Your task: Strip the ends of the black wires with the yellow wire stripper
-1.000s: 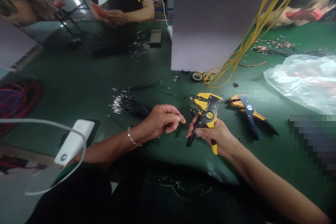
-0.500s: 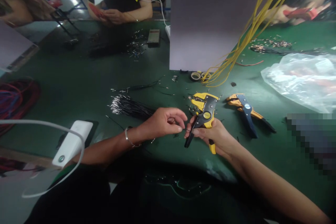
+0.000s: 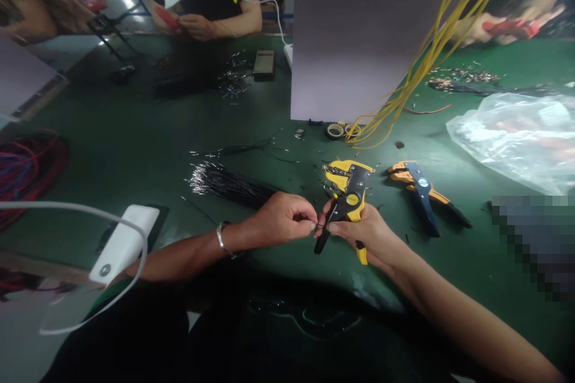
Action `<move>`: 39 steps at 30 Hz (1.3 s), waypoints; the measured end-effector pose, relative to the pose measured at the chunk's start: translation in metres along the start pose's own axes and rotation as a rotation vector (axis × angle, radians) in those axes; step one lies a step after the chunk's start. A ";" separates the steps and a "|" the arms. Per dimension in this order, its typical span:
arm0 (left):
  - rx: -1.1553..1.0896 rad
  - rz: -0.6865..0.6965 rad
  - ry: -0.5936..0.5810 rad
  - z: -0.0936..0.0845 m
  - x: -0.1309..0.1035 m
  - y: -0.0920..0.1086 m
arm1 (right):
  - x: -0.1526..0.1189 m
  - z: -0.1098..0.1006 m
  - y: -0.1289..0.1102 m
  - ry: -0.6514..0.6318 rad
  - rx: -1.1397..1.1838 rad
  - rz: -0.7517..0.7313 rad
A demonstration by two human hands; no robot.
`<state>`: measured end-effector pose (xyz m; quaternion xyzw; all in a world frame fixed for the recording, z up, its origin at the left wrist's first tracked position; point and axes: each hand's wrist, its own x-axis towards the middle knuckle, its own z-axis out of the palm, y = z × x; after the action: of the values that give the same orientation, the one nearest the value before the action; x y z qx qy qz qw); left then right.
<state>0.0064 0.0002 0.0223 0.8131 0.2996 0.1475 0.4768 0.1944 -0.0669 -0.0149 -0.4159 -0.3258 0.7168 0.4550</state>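
Note:
My right hand [image 3: 366,230] is wrapped round a yellow-and-black wire stripper [image 3: 353,188], whose jaws point away from me. Thumb and fingers of my left hand [image 3: 287,218] are pinched together just left of the stripper's black handle. A short bit of thin black wire [image 3: 318,225] shows at those fingertips, close to my right fingers; most of it is hidden. Behind my left hand lies a bundle of black wires [image 3: 229,184] with bare, silvery ends at its left. A second wire stripper [image 3: 417,185], orange and dark blue, rests on the table to the right.
Yellow wires [image 3: 404,93] hang down past a grey panel [image 3: 350,42] beside tape rolls [image 3: 335,130]. A clear plastic bag [image 3: 516,137] lies at right, a white power bank [image 3: 126,242] at left. Across the green table [image 3: 135,114], other people's hands hold red tools.
My left fingers have closed from a looser, spread shape into a pinch near the stripper handle. The stripper stays in my right hand, its yellow jaw parts slightly shifted.

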 end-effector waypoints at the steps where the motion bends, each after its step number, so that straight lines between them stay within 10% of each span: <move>1: -0.010 -0.008 0.000 0.001 0.000 0.000 | 0.000 0.000 0.000 -0.003 -0.003 -0.004; 19: -0.192 -0.252 0.009 0.000 0.002 -0.005 | -0.001 0.002 -0.006 0.003 -0.052 -0.033; 39: -0.349 -0.273 0.388 -0.031 0.008 -0.014 | -0.003 -0.003 -0.007 -0.053 -0.183 0.017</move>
<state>-0.0083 0.0319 0.0257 0.6277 0.4619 0.2842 0.5585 0.2000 -0.0670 -0.0093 -0.4395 -0.3982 0.6987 0.4002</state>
